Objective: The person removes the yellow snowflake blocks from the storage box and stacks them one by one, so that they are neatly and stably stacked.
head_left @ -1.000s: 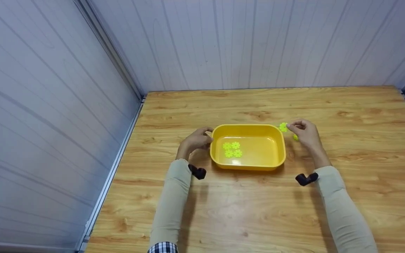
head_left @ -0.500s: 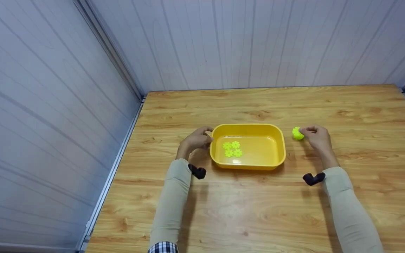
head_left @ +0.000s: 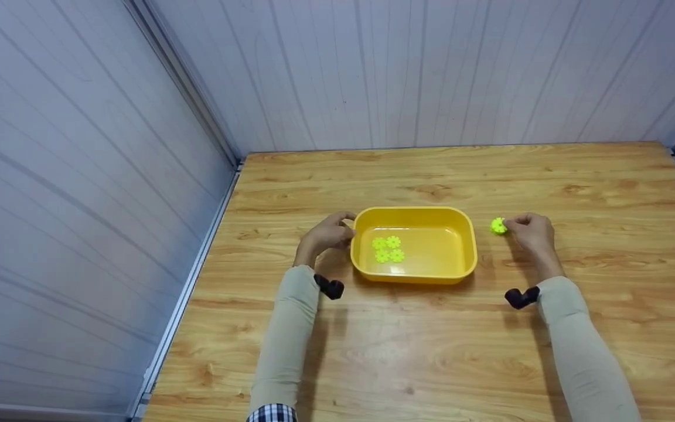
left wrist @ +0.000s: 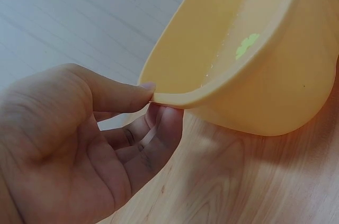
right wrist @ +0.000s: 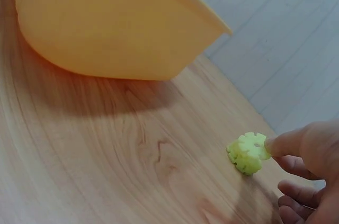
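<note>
Along its left rim, the yellow plastic tub [head_left: 437,249] is pinched between the thumb and fingers of my left hand [head_left: 326,234], a grip that shows closely in the left wrist view. Several yellow-green flower-shaped discs [head_left: 394,241] lie flat in a cluster on the left part of the tub's floor. To the right of the tub, my right hand [head_left: 534,231] pinches the edge of a notched flower-shaped disc [right wrist: 254,144]. That disc sits on top of a small stack of similar discs [right wrist: 244,161] on the table; how many are stacked is unclear.
The wood-grain table [head_left: 408,346] extends around the tub. Pale panel walls rise behind the table [head_left: 431,76] and on the left [head_left: 79,193]. Black wrist-worn devices [head_left: 330,287] stick out inward from both sleeves.
My right hand has moved right and toward me, bringing its disc from beside the tub's far right corner down onto the stack. My left hand and the tub have stayed put.
</note>
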Motion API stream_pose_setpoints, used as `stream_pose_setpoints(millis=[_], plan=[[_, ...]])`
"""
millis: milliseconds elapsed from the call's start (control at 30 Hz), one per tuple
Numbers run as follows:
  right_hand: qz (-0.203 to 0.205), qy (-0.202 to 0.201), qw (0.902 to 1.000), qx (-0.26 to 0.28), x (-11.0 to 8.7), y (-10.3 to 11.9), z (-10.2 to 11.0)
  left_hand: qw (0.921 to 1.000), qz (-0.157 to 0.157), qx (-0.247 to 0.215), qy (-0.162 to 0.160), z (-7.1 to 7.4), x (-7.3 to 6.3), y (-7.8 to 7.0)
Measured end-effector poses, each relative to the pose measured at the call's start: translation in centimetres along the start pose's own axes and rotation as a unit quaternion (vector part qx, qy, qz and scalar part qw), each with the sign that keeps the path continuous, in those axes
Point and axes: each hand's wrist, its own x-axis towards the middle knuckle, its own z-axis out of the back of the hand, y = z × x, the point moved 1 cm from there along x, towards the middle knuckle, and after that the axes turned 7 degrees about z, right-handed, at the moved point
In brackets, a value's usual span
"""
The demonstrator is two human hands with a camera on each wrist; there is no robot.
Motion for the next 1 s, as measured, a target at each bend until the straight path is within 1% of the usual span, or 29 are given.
stream_pose_setpoints(millis=[200, 333, 467, 667, 1000], plan=[[0.0, -0.016, 0.9996, -0.024, 0.3, -0.1, -0.13, 1.0, 0.002, 0.005, -0.001, -0.02, 0.0, -0.02], [0.011, -0.028, 0.999, -0.034, 0.43, -0.2, -0.19, 1.0, 0.001, 0.007, 0.005, -0.03, 0.05, -0.03], [0.019, -0.035, 0.9986, -0.035, 0.5, -0.4, -0.28, 0.9999, 0.002, 0.007, 0.011, -0.03, 0.15, 0.01], [0.024, -0.038, 0.9985, -0.031, 0.56, -0.52, -0.37, 0.9999, 0.008, 0.012, 0.003, 0.01, 0.2, 0.05], [0.042, -0.053, 0.9968, -0.042, 0.68, -0.68, -0.53, 0.9999, 0.007, 0.011, 0.003, 0.05, 0.07, -0.04]])
